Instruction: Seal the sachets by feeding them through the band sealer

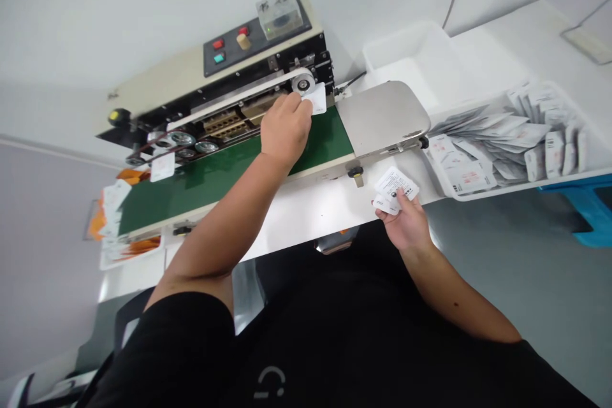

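My left hand (pixel 287 127) is closed on a small white sachet (pixel 317 99), whose edge is at the entry roller of a band sealing machine (pixel 162 76). Below the wrist runs the machine's green conveyor belt (pixel 191 194). Over the table's front edge, my right hand (pixel 406 223) grips a few white printed sachets (pixel 396 189), fanned slightly apart between thumb and fingers. Another sachet (pixel 162 167) hangs at the sealer's left end, above the belt.
A white tray (pixel 521 186) packed with sachets stands at right, with another white bin (pixel 401 44) behind it. Left of the belt, a white basket (pixel 108 261) holds white and orange packets. A clear box (pixel 278 13) sits on the machine; a blue stool (pixel 586 204) is at far right.
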{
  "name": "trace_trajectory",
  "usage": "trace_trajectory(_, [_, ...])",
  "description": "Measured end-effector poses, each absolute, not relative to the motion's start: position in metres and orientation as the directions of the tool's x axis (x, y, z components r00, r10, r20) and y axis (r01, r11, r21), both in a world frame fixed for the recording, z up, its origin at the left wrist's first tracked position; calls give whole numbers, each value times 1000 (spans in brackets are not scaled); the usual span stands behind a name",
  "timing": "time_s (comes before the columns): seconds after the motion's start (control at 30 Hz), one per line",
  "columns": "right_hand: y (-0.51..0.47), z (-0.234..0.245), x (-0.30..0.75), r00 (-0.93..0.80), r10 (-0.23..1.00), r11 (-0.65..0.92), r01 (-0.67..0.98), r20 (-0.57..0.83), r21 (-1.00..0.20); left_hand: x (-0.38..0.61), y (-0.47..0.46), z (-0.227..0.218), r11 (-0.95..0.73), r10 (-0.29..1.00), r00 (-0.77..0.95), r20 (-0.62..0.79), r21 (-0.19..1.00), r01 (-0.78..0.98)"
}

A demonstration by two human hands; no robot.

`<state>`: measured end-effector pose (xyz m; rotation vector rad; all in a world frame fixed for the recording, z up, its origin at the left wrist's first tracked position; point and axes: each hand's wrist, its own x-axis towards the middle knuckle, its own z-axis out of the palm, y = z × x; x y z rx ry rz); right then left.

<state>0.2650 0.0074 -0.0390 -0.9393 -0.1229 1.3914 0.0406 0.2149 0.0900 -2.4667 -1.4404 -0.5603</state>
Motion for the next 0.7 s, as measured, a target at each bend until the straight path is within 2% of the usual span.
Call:
trace_trajectory(0.23, [5, -35, 261, 211, 874, -126, -771, -438, -624, 26, 208, 94, -485, 791, 423, 442, 30, 874])
trace_trajectory(0.37, [3, -33, 255, 208, 876, -132, -763, -434, -632, 22, 170, 96, -556, 737, 438, 514, 93, 826])
trace_trajectory(0.5, [2, -32, 245, 220, 872, -138, -746, -437, -652, 28, 106, 78, -666, 681, 534, 500, 120, 737])
trace_trajectory(0.6, [0, -29, 237, 213, 875, -154, -729, -435, -667, 37, 66, 56, -704, 694, 563, 449, 262, 660])
trace_trajectory(0.7, [-2, -25, 228, 207, 888, -152, -711, -411, -687, 46, 44, 35, -583, 812, 462, 356, 528, 618])
